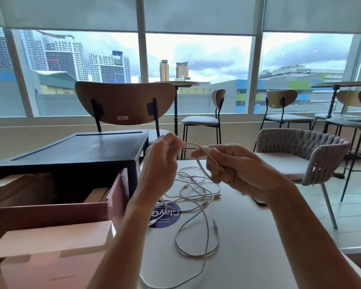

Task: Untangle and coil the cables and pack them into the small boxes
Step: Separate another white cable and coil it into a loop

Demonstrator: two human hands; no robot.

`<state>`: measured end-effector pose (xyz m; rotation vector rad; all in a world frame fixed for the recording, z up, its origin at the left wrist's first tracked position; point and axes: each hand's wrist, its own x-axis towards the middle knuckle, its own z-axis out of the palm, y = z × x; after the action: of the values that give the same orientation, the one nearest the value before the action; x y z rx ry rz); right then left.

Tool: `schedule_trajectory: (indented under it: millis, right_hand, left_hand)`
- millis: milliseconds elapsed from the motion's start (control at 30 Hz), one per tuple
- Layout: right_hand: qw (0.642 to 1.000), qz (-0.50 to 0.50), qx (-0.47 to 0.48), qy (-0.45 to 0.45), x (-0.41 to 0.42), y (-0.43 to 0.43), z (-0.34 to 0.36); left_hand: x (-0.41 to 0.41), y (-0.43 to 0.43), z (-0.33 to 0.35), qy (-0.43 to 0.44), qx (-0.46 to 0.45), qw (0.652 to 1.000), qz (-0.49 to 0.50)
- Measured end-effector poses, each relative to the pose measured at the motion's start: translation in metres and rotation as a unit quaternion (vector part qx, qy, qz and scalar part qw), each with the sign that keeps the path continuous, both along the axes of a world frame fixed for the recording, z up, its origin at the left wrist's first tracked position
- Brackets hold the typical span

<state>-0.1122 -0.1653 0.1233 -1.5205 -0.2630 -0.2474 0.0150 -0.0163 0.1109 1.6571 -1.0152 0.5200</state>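
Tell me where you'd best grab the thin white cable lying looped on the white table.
Pinch the thin white cable at its metal plug end, from above: that tip lies flat and free, clear of the tangle beyond.

White table [248,236] w/ tangled white cables [196,197], round purple sticker [165,215], dark wooden box [71,155] at left.

White cables [196,198] lie tangled on the table [258,236]. One cable [198,147] is lifted up, bent in a loop. A pink box [54,236] sits nearby, left.
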Motion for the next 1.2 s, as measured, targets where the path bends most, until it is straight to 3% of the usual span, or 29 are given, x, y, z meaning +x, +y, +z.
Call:
schedule_trajectory:
  millis: [267,367,467,633,867,1000,1100,1200]
  right_hand:
    - [0.990,0.085,0.114,-0.022,0.009,-0.001,-0.005]
    - [0.984,0.067,0.163,-0.040,0.014,-0.001,-0.005]
    - [0.972,-0.003,0.227,-0.063,0.019,-0.002,-0.005]
    - [0.940,-0.003,0.323,-0.108,0.022,-0.002,-0.007]
    - [0.958,-0.160,0.200,-0.128,0.027,0.004,-0.012]
    - [0.941,-0.311,0.017,-0.130,0.030,0.005,-0.015]
    - [0.920,-0.356,-0.113,-0.120,0.027,0.004,-0.017]
    - [0.931,-0.324,-0.139,-0.093,0.024,0.002,-0.018]
  left_hand:
    - [-0.008,-0.010,-0.010,0.026,0.083,0.996,-0.019]
    - [-0.008,-0.010,-0.015,0.036,0.137,0.990,-0.007]
    - [-0.007,-0.009,-0.015,0.092,0.156,0.983,-0.013]
    - [-0.009,-0.013,-0.019,0.200,0.229,0.952,-0.041]
    - [-0.031,-0.016,-0.013,0.131,0.376,0.915,-0.063]
    - [-0.032,0.000,0.005,0.090,0.441,0.885,-0.119]
    - [-0.032,0.012,0.016,0.079,0.416,0.892,-0.161]
    - [-0.027,0.018,0.023,0.071,0.333,0.926,-0.161]
